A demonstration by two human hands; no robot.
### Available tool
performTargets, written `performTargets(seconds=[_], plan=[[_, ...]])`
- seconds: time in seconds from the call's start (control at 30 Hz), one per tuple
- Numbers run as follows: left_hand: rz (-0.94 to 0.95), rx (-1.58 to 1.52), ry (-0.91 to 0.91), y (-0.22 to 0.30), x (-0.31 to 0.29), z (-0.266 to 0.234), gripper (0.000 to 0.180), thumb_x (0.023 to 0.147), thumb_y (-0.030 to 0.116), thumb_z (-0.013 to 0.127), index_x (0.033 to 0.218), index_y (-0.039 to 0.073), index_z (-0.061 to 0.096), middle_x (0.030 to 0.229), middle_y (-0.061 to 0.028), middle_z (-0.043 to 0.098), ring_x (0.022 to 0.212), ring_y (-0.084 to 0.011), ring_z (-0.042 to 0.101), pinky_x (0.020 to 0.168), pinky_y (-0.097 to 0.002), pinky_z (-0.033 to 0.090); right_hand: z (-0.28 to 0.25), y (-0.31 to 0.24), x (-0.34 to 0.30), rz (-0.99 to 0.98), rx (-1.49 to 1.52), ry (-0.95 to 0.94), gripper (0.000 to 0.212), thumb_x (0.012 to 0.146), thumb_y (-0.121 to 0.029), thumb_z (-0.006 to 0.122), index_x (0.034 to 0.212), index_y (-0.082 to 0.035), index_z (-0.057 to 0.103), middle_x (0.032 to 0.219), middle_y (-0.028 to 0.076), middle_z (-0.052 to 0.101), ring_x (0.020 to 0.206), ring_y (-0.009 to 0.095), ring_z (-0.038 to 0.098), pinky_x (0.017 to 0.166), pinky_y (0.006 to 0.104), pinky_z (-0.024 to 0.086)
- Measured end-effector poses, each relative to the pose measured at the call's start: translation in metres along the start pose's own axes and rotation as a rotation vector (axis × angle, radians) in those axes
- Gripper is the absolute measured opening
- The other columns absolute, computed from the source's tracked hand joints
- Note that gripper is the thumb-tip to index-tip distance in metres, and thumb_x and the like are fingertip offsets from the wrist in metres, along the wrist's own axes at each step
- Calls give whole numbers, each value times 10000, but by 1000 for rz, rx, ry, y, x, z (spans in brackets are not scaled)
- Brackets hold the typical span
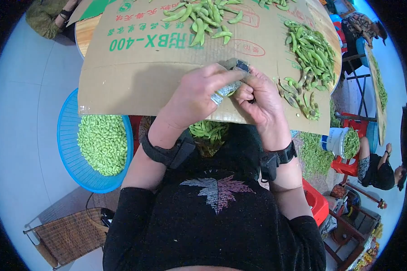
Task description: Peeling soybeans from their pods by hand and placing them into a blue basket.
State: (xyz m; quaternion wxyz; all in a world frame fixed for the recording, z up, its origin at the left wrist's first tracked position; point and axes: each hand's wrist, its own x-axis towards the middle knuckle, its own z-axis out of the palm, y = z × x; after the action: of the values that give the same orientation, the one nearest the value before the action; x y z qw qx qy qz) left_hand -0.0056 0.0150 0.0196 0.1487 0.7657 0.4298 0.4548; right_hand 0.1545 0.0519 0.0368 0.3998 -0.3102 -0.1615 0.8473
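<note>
Head view: I am splitting a green pod (230,88) pinched between my left hand (195,92) and right hand (257,97) over the cardboard sheet (135,77), and next I judge the beans need thumbing out.

The cardboard sheet (135,77) hides part of the blue basket (70,149) beneath it.

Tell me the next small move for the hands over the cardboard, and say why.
Probably split the pod open. The left hand, its fingertip taped, and the right hand pinch it together above the cardboard sheet, while shelled beans already fill the blue basket and unshelled pods wait ahead.
</note>
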Motion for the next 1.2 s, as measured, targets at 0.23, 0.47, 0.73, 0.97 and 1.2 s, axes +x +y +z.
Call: performTargets(seconds=[0.23, 0.47, 0.73, 0.97, 1.2], plan=[[-681, -1130, 572, -17, -3, -9, 145, 870, 24, 450, 965, 74, 548, 811, -26, 591, 652, -80, 547, 526, -187, 420, 11, -35, 12, 121, -1116, -399, 148, 837, -116, 559, 933, -5, 576, 724, 62, 621, 534, 102, 523, 472, 247, 405], [-697, -1395, 456, -29, -6, -16, 140, 911, 158, 478, 968, 41, 530, 779, -40, 563, 580, -72, 480, 439, -158, 303, 14, -36, 90, -861, -2229, 129, 168, 789, -137, 518, 882, 1, 546, 802, 234, 591, 795, 396, 572, 693, 466, 458], [-707, -1382, 233, -21, -3, -17, 310, 859, 21, 442, 1160, 32, 520, 827, -43, 568, 633, -83, 491, 455, -155, 305, 9, -33, 48, -598, -1743, 51, 184, 847, -190, 563, 857, -7, 578, 594, 48, 558, 509, 159, 539, 464, 276, 423], [-741, -1431, 233, -15, -5, -3, 263, 809, -37, 482, 1054, 17, 562, 805, -29, 581, 590, -68, 472, 461, -161, 302, 19, -8, -3, 12, -853, -79, 222, 913, -210, 491, 760, -64, 557, 528, -68, 398, 427, 19, 294, 417, 180, 233], [-636, -1285, 401, -12, -12, 7, 214, 782, -64, 518, 979, -2, 577, 793, -19, 587, 593, -44, 481, 478, -158, 320, 15, 1, -17, 54, -744, -308, 316, 956, -238, 362, 730, -58, 488, 540, -60, 354, 462, 37, 298, 416, 193, 236]])
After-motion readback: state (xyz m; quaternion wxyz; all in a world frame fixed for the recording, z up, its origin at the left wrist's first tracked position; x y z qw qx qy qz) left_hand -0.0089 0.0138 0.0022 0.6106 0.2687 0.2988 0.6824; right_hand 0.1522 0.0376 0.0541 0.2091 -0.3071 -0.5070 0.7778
